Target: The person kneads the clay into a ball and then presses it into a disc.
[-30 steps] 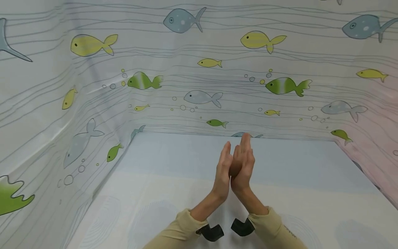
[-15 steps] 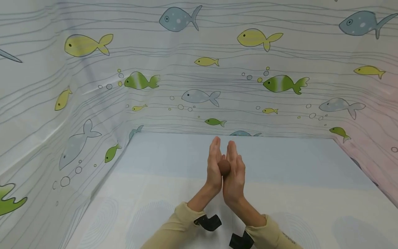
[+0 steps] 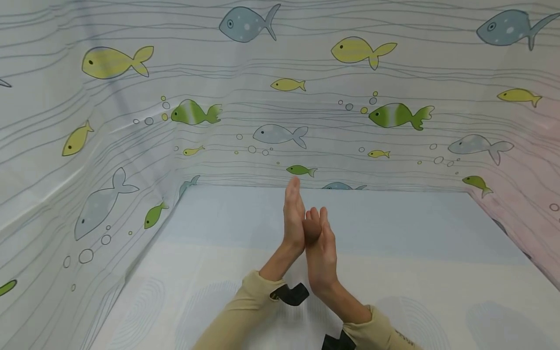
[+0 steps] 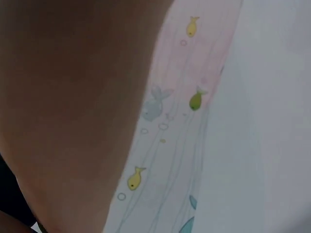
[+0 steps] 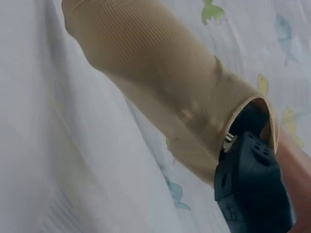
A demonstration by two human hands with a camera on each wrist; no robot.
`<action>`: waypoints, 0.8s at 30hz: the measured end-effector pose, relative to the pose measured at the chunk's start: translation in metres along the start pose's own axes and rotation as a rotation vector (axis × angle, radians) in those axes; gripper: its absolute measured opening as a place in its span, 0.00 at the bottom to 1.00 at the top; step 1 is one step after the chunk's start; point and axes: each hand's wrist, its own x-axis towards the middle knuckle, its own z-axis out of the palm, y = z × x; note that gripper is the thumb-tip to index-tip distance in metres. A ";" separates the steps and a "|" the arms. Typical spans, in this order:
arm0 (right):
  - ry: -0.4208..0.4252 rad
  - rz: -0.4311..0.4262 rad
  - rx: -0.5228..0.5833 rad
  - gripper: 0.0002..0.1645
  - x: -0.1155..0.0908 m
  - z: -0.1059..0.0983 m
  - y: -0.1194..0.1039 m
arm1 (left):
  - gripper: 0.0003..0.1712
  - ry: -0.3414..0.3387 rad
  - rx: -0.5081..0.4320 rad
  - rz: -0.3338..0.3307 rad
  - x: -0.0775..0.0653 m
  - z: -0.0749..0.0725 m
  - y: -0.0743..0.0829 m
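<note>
A small brown ball [image 3: 312,231] sits between the two palms in the head view, a little above the table; what it is made of I cannot tell. My left hand [image 3: 294,216] stands edge-up with straight fingers, its palm against the ball's left side. On the other side, my right hand [image 3: 323,255] lies lower, and its fairly straight fingers reach past the ball. The ball hides part of the right palm. In the left wrist view, blurred skin [image 4: 73,97] fills the left side and the ball does not show. The right wrist view shows no ball either.
Below the hands lies a white and pale blue table surface [image 3: 210,218]. A fish-printed curtain [image 3: 245,92] rises behind it and on both sides. Black devices [image 3: 292,294] sit at the beige cuffs; one beige sleeve [image 5: 160,82] crosses the right wrist view.
Both hands have shifted left with the ball between them. My left hand has slid forward along the right one, while my right hand has drawn back toward the body.
</note>
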 end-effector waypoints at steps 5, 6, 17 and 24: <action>0.019 0.019 0.011 0.41 0.001 0.000 0.000 | 0.38 -0.024 0.051 -0.030 -0.007 -0.002 -0.008; 0.027 0.021 0.011 0.41 0.002 -0.001 -0.001 | 0.37 -0.021 0.065 -0.043 -0.010 -0.002 -0.011; 0.153 0.005 0.091 0.45 0.027 -0.011 -0.002 | 0.38 -0.094 0.133 -0.038 -0.040 0.005 -0.026; 0.196 -0.009 0.056 0.47 0.044 -0.026 0.007 | 0.40 -0.170 0.173 -0.023 -0.048 0.007 -0.020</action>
